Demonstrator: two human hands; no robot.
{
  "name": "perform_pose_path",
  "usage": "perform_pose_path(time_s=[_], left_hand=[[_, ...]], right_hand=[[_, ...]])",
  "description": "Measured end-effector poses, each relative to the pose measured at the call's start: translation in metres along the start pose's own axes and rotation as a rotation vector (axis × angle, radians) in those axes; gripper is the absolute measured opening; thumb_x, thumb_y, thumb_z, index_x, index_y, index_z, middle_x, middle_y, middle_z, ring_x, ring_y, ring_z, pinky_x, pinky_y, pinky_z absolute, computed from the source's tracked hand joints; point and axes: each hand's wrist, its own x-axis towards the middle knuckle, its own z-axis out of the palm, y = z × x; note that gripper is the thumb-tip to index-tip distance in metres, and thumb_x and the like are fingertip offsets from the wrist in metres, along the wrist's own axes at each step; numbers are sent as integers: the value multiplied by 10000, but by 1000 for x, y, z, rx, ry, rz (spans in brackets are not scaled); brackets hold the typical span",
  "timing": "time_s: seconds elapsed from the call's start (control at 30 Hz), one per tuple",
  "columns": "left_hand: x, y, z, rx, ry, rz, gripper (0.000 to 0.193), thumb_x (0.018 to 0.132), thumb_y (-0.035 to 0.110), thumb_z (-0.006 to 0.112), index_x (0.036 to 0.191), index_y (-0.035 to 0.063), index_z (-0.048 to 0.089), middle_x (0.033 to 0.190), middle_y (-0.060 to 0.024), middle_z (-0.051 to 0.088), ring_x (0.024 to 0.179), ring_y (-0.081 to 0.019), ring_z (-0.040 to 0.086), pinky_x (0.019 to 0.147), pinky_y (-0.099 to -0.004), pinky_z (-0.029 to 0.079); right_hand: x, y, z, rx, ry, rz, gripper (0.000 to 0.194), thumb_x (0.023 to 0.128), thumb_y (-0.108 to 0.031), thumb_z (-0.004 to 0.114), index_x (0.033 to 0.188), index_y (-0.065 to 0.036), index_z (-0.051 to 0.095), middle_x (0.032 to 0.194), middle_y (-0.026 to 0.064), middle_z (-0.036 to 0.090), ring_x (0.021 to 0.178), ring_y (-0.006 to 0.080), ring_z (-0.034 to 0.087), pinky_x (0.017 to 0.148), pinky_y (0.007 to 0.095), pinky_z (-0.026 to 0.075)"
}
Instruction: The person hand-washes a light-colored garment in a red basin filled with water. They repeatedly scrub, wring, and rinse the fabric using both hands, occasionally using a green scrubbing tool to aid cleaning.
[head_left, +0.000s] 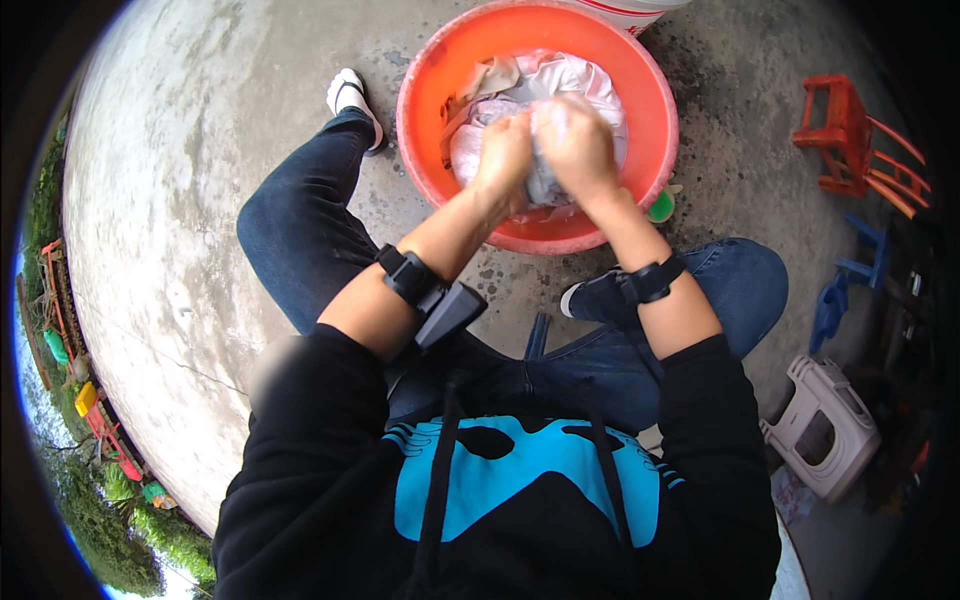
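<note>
A round orange-red plastic basin (420, 127) rests on the concrete floor before me, with wet white and pale grey cloth (570, 75) inside. My left hand (506, 154) is closed on a bunched part of the cloth over the basin's middle. Close beside it on the right, my right hand (576, 142) grips the same pale cloth; it is somewhat blurred. Both hands are above the rest of the laundry, knuckles up. A brownish strap or cloth edge (448, 135) lies at the basin's left inner side. The cloth between the palms is mostly hidden.
A white bucket (630, 11) stands behind the basin, and a green object (661, 207) lies by its right rim. Farther right are a red wooden chair (844, 135), a blue stool (866, 255) and a beige plastic stool (825, 427). My knees flank the basin on the damp-spotted floor.
</note>
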Motion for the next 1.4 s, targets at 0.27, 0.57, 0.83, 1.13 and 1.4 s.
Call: perform_pose_path(time_s=[0.27,0.57,0.83,1.13,1.4], left_hand=[[12,14,-18,330,-117,174,348,947,314,540,1085,3,611,958,-75,621,871,-154,578,786,-296,468],[5,53,-37,926,-449,287,499,941,374,548,1245,-21,554,1213,-122,565,1045,-170,569,924,-271,419],[27,19,-22,42,-240,88,337,964,306,545,1074,-8,596,954,-79,652,800,-161,626,747,-300,511],[14,-20,-3,126,10,123,345,956,303,514,981,-22,627,852,-95,641,692,-167,581,618,-329,472],[-10,35,-5,-131,-103,80,469,913,402,612,1076,-37,602,945,-119,650,829,-204,637,715,-349,536]], right_hand=[[-8,8,-6,347,-113,132,276,841,-219,703,988,-5,610,918,104,646,885,239,638,802,341,496],[12,69,-73,1212,-296,475,202,846,-67,659,1047,-45,661,958,57,682,862,144,657,767,292,536],[-1,-6,-32,199,-27,360,285,927,-194,605,1147,-86,460,955,146,627,818,193,642,683,325,517],[-11,0,9,-209,3,139,228,916,-213,471,853,-17,568,756,239,633,730,446,629,645,510,500],[-1,52,-26,679,-154,486,484,879,-423,662,1095,6,606,968,62,653,892,147,606,806,298,485]])
